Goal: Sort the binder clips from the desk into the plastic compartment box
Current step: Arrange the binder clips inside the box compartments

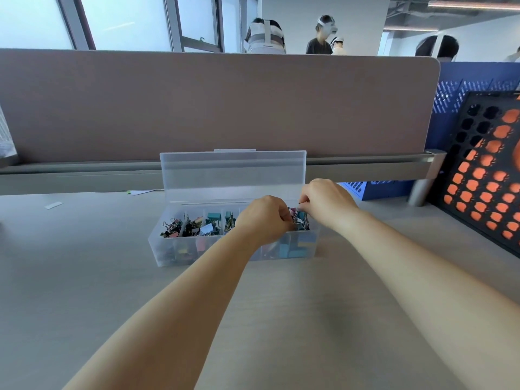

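Hiding clips [299, 218], both hands [264, 218] meet over box [168, 249]; fingers' closure unclear.

One head-worn wide-angle view looks forward and down along both forearms onto the desk [84, 277], the open plastic box [168, 246] near at twelve o'clock, the partition [197, 102] beyond.

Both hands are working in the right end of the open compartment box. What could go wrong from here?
1. Both the left hand and the right hand crowd one end of the light compartment box; a tug on tangled binder clips might drag or tip it.
2. The compartments look heaped, so clips could spill across dividers.
3. The upright lid could drop onto the hands if bumped.
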The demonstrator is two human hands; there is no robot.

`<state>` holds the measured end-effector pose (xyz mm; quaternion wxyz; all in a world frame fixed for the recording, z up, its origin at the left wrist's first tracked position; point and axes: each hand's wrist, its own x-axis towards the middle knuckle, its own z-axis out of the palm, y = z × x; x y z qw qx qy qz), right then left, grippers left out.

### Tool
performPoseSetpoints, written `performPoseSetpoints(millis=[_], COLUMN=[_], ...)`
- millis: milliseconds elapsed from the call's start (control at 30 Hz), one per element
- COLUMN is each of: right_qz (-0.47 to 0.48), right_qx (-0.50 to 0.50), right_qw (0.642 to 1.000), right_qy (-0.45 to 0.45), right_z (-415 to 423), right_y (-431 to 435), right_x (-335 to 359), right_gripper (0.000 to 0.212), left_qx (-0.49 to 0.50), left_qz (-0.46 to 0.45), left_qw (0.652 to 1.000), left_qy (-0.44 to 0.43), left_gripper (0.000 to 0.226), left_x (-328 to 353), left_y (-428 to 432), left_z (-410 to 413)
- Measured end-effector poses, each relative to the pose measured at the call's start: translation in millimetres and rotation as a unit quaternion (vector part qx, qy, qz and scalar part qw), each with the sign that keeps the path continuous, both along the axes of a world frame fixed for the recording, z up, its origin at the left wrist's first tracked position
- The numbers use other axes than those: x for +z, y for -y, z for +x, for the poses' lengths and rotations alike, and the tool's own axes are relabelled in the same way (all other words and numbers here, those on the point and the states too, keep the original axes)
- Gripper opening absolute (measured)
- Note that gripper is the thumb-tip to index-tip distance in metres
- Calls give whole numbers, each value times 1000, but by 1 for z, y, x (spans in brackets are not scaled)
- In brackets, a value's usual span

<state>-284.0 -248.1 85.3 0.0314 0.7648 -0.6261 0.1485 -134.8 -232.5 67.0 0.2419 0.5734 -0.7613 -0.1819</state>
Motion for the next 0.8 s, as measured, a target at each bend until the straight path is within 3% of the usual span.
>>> performPoseSetpoints(millis=[67, 133, 233, 367, 500, 633, 800], right_qz=[30, 64, 118, 87, 135, 193, 152], right_qx=[2, 9, 12, 3, -29, -51, -11], right_qw=[999, 997, 993, 995, 990, 980, 986], right_qy=[36, 35, 6, 47, 36, 17, 69], right_z=[-5, -7, -9, -16, -6, 4, -4], right_y=[4, 4, 0, -5, -11, -8, -12], right_x=[-4, -6, -6, -2, 5, -4, 3], right_gripper=[31, 29, 31, 27, 32, 26, 37], left_qx=[-5, -2, 9, -18, -30, -34, -15], left_qz=[-4, -16, -26, -10, 26, 35, -26], left_qw=[1000, 1000, 997, 986, 977, 991, 995], left_qy=[-13, -8, 68, 167, 209, 124, 92], left_gripper=[4, 24, 50, 39, 41, 36, 28], left_x=[0, 0, 0, 0, 4, 7, 12], left_y=[0, 1, 2, 0, 2, -4, -9], left_z=[1, 3, 3, -4, -8, -6, 6])
